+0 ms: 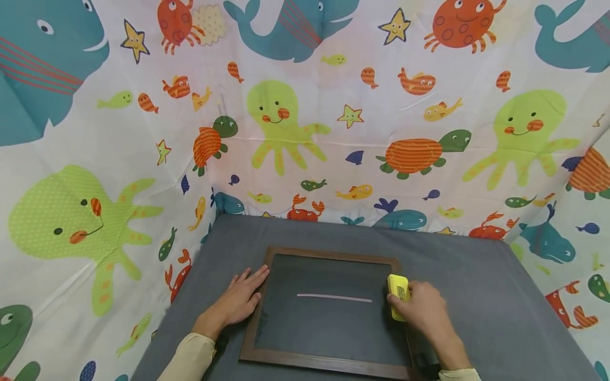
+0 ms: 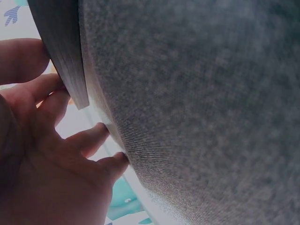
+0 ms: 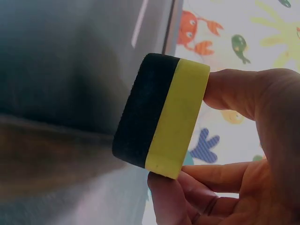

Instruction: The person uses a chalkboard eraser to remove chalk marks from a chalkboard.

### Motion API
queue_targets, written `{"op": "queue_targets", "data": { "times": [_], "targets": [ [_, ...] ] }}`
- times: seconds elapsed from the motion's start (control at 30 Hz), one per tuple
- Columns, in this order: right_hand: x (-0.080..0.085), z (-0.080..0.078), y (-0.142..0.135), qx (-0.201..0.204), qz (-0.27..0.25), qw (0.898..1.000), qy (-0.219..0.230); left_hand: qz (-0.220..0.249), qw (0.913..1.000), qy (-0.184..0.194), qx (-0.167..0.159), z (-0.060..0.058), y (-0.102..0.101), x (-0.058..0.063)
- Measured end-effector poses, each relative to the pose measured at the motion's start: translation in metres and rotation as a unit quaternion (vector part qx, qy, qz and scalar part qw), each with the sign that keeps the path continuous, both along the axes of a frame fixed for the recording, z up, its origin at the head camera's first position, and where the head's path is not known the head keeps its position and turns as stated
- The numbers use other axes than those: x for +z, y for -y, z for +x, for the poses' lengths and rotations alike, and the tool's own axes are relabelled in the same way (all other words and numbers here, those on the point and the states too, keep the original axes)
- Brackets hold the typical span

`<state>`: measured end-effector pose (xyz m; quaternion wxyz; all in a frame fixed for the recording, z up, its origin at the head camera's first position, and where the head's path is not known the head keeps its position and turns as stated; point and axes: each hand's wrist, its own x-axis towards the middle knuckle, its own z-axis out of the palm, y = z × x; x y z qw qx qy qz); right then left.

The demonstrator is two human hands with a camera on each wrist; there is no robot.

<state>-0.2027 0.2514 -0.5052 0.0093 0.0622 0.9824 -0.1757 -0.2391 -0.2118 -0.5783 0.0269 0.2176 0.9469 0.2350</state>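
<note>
A small chalkboard (image 1: 329, 328) in a brown wooden frame lies on the grey cloth, with one straight pale chalk line (image 1: 333, 298) across its middle. My left hand (image 1: 238, 299) rests at the board's left edge, fingers spread; in the left wrist view its fingertips touch the frame (image 2: 63, 51) and the cloth. At the right edge, my right hand (image 1: 426, 307) grips a yellow eraser (image 1: 398, 296). The right wrist view shows the eraser's black felt side (image 3: 145, 110) facing the board, held slightly above it between thumb and fingers.
Grey cloth (image 1: 486, 296) covers the table around the board. Behind and on both sides hangs a white curtain (image 1: 324, 143) printed with sea animals, meeting the table at its back edge.
</note>
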Motion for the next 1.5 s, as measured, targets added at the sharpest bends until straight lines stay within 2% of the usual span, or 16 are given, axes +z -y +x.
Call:
{"op": "queue_targets", "data": {
  "times": [0.23, 0.4, 0.57, 0.8, 1.27, 1.5],
  "targets": [
    [-0.012, -0.002, 0.011, 0.017, 0.002, 1.000, -0.004, -0.001, 1.0000, -0.003, -0.001, 0.000, -0.001, 0.000],
    [-0.017, -0.002, 0.010, 0.007, 0.000, 1.000, -0.007, -0.001, 0.9998, -0.006, -0.018, -0.007, -0.008, 0.005],
    [-0.017, -0.002, 0.008, -0.001, 0.003, 1.000, -0.015, -0.006, 0.9996, 0.001, -0.026, -0.015, -0.013, 0.013],
    [-0.012, -0.005, 0.013, -0.003, 0.009, 1.000, -0.020, -0.005, 0.9998, -0.002, -0.018, -0.019, -0.012, 0.016],
    [-0.019, -0.003, 0.025, 0.003, 0.020, 0.999, -0.031, -0.010, 0.9996, 0.024, -0.005, -0.006, -0.004, 0.010],
    [-0.020, -0.002, 0.028, 0.004, 0.017, 1.000, -0.020, -0.011, 0.9995, 0.030, -0.004, 0.001, -0.003, 0.010]
  ]
}}
